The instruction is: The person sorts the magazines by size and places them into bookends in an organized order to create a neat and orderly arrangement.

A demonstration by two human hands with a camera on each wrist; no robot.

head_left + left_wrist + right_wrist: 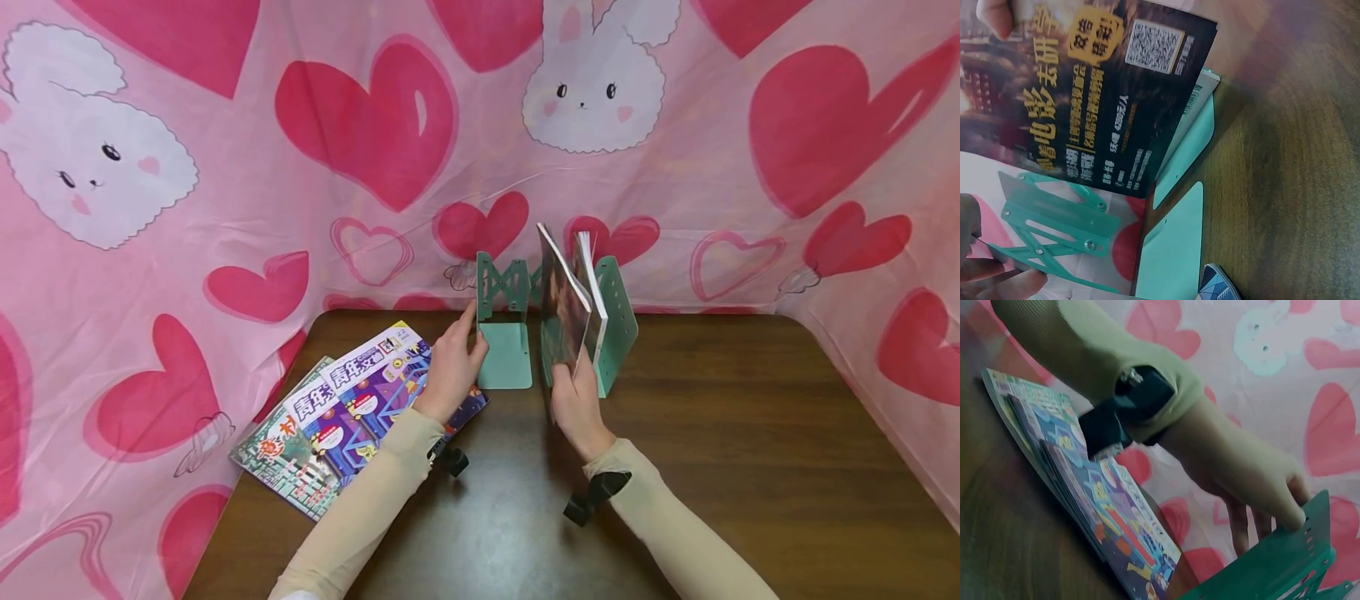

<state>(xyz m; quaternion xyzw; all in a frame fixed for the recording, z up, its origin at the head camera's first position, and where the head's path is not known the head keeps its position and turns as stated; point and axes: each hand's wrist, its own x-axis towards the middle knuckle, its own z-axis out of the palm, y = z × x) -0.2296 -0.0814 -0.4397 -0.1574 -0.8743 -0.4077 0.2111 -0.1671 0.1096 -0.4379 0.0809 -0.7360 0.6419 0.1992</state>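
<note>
A green metal expandable book rack (506, 357) stands at the back of the table. My left hand (452, 367) grips its left end plate, thumb on one face and fingers on the other, as the right wrist view (1260, 481) also shows for this hand. My right hand (579, 412) holds a dark-covered magazine (562, 304) upright by its near edge, over the rack's right half. In the left wrist view that magazine's cover (1104, 94) carries a QR code and yellow lettering. Another magazine (599, 312) stands between it and the rack's right end plate (618, 325).
Several magazines with purple and green covers (367, 400) lie overlapped at the left of the table, beside my left forearm. Behind the brown wooden table (750, 433) hangs a pink cloth (480, 150) with hearts and rabbits. Each wrist wears a black strap.
</note>
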